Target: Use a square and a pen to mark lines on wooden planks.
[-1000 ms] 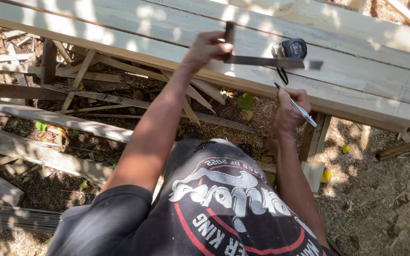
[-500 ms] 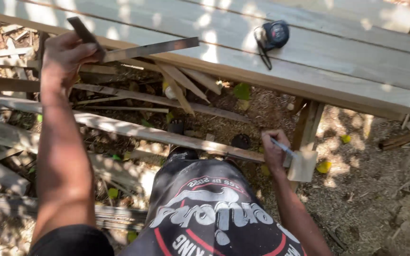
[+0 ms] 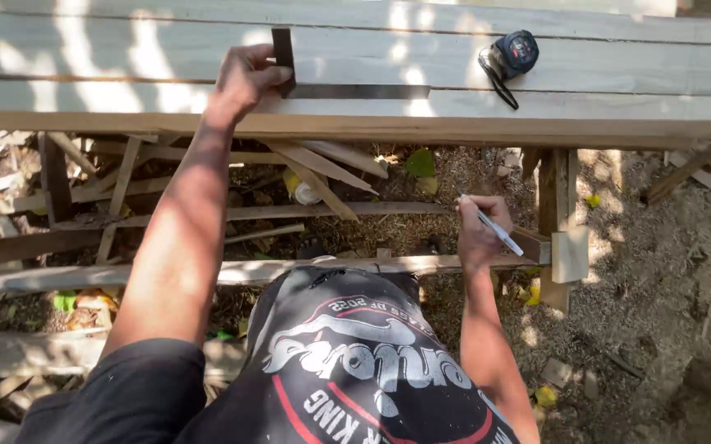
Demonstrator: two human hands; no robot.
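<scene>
Left hand (image 3: pixel 244 78): my fingers clamped on the square (image 3: pixel 322 82), lying flat on the planks (image 3: pixel 125 57). Right hand (image 3: pixel 480 230): fingers closed around a pen (image 3: pixel 499 233), held low below the planks. Tape measure (image 3: pixel 513 53) rested on planks, right.

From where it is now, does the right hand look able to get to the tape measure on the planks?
Probably yes: the right hand holds a pen below the planks, and nothing lies between it and the tape measure.
</scene>
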